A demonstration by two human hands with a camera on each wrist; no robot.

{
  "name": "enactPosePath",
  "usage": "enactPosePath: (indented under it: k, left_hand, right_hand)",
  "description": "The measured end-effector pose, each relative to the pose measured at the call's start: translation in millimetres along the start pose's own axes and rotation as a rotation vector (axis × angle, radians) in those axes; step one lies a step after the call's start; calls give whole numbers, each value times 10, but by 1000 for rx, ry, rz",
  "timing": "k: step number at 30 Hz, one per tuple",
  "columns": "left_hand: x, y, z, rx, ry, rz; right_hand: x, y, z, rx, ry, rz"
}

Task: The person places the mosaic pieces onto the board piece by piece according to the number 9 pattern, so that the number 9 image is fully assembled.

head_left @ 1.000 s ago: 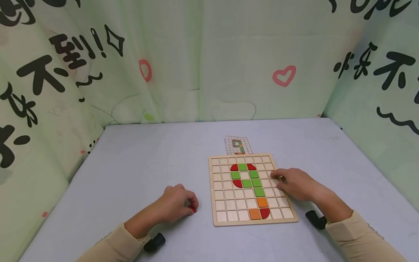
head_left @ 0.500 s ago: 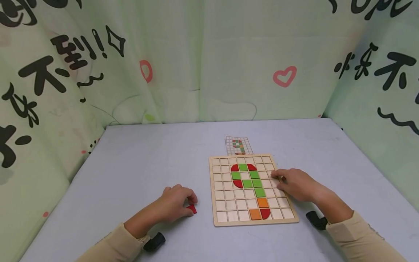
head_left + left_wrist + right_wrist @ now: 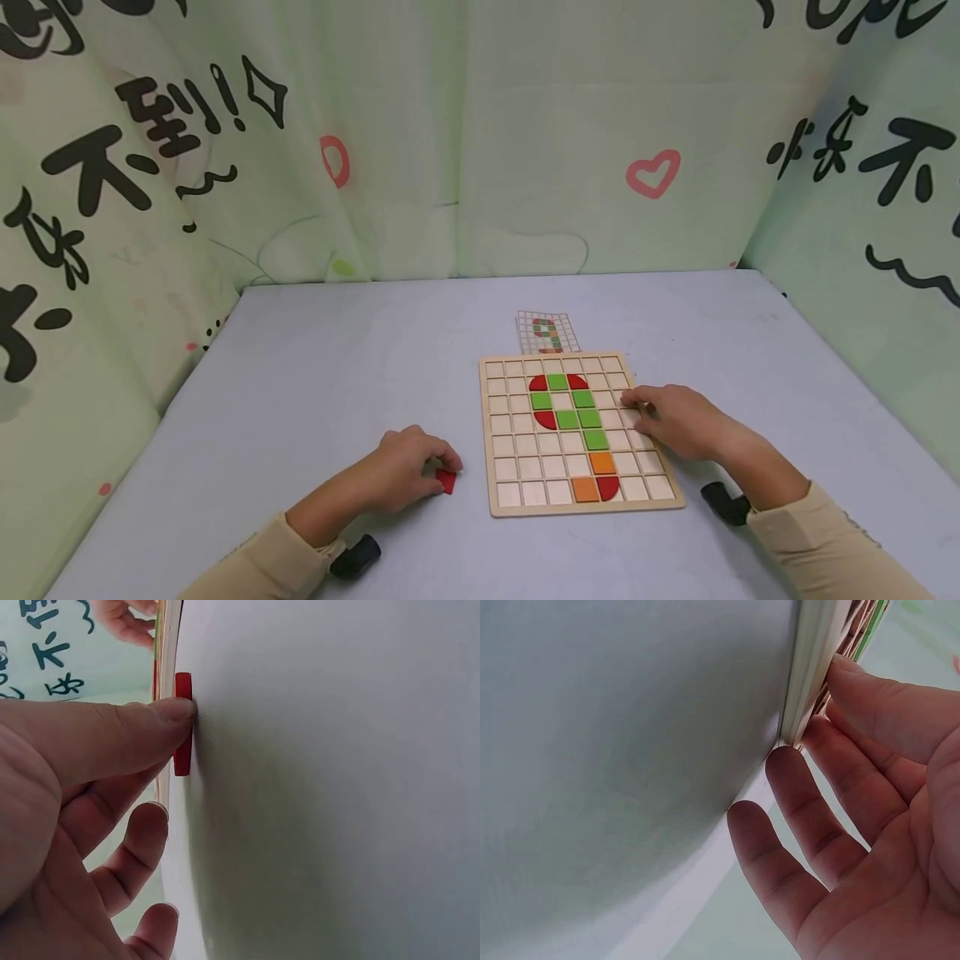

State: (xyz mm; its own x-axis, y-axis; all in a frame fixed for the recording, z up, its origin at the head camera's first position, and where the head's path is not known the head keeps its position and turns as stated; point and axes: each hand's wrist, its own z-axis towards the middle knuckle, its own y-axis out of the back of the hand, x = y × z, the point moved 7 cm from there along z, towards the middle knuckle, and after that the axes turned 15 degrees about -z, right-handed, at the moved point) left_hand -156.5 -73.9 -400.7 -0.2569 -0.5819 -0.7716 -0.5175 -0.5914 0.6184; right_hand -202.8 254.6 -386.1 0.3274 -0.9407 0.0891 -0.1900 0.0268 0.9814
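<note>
On the table left of the wooden grid board, my left hand pinches a small red tile between thumb and fingers. In the left wrist view the thumb lies across the edge of this red tile, close over the table, with the other fingers loosely bent. My right hand rests at the board's right edge. In the right wrist view its thumb touches the frame while the relaxed fingers reach along the rim. Green tiles, orange tiles and rounded red tiles sit in the grid.
Behind the board lies a printed pattern card, its near edge meeting the frame. A pale table carries everything, with printed curtains on three sides. Black wrist cameras sit below both wrists.
My left hand has moved slightly right, and more of the red tile shows between its fingers. The right hand and the board have stayed in place.
</note>
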Motion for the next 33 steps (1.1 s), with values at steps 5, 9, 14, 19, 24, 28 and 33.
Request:
enactPosePath:
  k: [5,9,14,19,24,28,33]
  left_hand:
    - [-2,3,5,-7,0,-2]
    - [-13,3,7,-16,-4,15]
    - [-18,-1,17,-21,-1,33]
    - [-11,-6,42,-20,4,49]
    - [-23,-12,53,-20,0,65]
    - [-52,-16,58,-20,-25,98]
    - [-80,-27,61,-18,-51,148]
  right_hand:
    - [-4,-7,8,6,-10,6]
    - [-1,-13,17,12,-14,14]
    - [5,-19,25,13,-12,11]
    - [4,-15,26,14,-17,2]
    - [3,-7,22,17,-18,-1]
    - [0,-1,18,17,-17,-1]
    - [-8,-5,15,16,-16,2]
